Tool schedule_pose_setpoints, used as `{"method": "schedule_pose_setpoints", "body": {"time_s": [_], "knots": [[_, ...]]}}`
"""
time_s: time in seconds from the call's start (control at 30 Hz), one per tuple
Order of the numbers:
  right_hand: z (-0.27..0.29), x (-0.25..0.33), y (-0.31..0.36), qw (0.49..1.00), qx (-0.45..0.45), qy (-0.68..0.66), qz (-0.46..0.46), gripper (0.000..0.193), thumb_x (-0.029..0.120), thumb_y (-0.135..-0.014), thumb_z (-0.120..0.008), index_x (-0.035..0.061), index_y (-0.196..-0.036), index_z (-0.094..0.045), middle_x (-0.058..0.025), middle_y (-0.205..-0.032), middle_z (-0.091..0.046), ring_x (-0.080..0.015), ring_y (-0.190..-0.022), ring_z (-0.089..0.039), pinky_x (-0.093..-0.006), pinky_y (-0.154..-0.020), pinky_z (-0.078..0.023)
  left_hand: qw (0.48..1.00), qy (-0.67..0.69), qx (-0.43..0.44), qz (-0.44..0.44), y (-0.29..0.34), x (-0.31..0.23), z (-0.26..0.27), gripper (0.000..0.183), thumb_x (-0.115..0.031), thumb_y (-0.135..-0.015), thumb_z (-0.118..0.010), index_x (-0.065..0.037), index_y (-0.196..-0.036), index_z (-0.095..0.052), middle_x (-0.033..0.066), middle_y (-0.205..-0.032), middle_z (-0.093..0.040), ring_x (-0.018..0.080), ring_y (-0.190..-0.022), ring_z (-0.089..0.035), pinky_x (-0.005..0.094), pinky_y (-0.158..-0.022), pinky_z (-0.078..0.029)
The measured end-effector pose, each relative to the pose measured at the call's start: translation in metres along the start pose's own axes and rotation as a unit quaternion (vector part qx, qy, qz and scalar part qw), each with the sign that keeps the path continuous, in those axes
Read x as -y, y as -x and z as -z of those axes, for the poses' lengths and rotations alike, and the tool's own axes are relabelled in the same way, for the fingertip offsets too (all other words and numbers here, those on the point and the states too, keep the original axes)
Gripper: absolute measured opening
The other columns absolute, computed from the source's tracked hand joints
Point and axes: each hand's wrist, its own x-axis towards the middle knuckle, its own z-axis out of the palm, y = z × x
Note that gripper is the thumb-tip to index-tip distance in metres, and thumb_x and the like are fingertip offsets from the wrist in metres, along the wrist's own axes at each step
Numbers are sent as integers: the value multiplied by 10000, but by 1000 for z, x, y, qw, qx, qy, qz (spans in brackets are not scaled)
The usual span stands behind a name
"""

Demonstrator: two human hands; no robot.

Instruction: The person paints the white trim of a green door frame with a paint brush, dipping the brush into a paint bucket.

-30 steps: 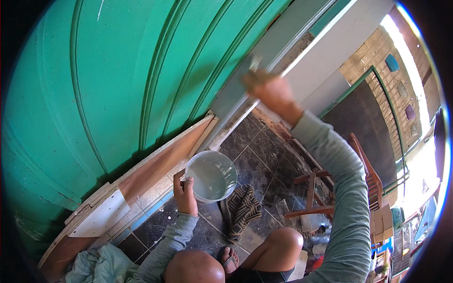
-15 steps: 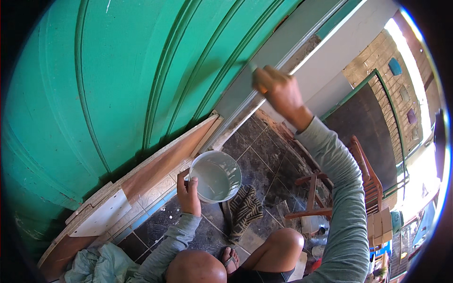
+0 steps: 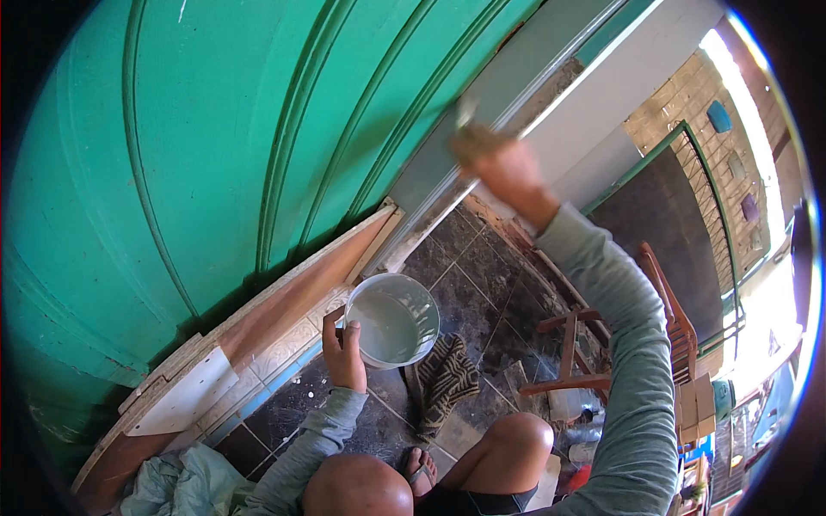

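Observation:
My left hand (image 3: 344, 357) grips the rim of a round bucket (image 3: 430, 331), its thumb over the edge. Whitish-grey paint (image 3: 383, 325) lies in the bottom and streaks the inner wall. Farther up and to the right, my right hand (image 3: 499, 163), smeared by motion, is closed around a paintbrush (image 3: 465, 112). Only the brush's blurred pale tip shows, held against or just in front of the grey door frame (image 3: 508, 82). Whether the bristles touch it I cannot tell. Left of the frame stands a green grooved panel (image 3: 224, 112).
Below the bucket a black-and-tan patterned cloth (image 3: 447, 383) lies on dark floor tiles (image 3: 473, 267). A wooden board (image 3: 284, 310) runs along the panel's foot. To the right are a reddish wooden chair (image 3: 671, 318), a cardboard box (image 3: 695, 408) and a green-framed gate (image 3: 662, 232). Pale green fabric (image 3: 185, 482) lies lower left.
My right hand and the brush have shifted slightly to the left and up along the grey frame. The left hand and bucket have hardly moved.

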Motion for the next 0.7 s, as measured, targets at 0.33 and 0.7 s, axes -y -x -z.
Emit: {"method": "schedule_pose_setpoints", "body": {"time_s": [0.33,0.7], "knots": [[-14,36,4,983,80,-166,-14,252,146,-807,-661,82,-1039,-584,-49,-871,-603,-196,-698,-656,-296,-529,-556,1000,11,9,5,2,-2,3,328,-222,-904,-541,-7,-1152,-553,118,-994,-579,168,-858,-537,321,-797,-442],[-44,94,21,983,49,-173,46,225,162,-759,-675,84,-948,-581,-49,-820,-573,-201,-724,-652,-295,-530,-538,998,-60,20,-24,10,-13,8,349,-219,-889,-566,-7,-1166,-556,104,-972,-585,156,-805,-520,315,-755,-437]]}}
